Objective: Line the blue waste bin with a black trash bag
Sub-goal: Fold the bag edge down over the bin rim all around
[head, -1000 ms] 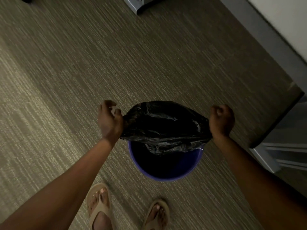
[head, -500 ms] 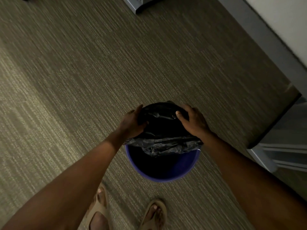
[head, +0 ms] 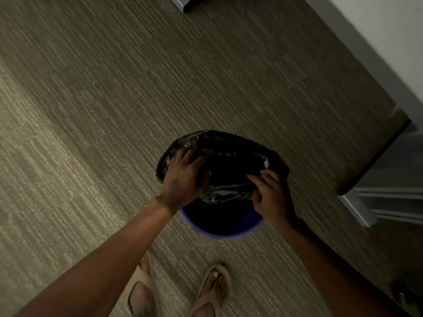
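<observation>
Carpet (head: 114,110), bag (head: 229,145) under fingers (head: 187,156), over bin (head: 222,232)

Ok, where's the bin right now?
Head view, lower centre: the bin stands on the carpet ahead of the sandals, its far rim under the bag.

Dim striped grey-brown carpet (head: 114,99) runs to a pale wall (head: 389,30) with grey baseboard (head: 357,72).
</observation>
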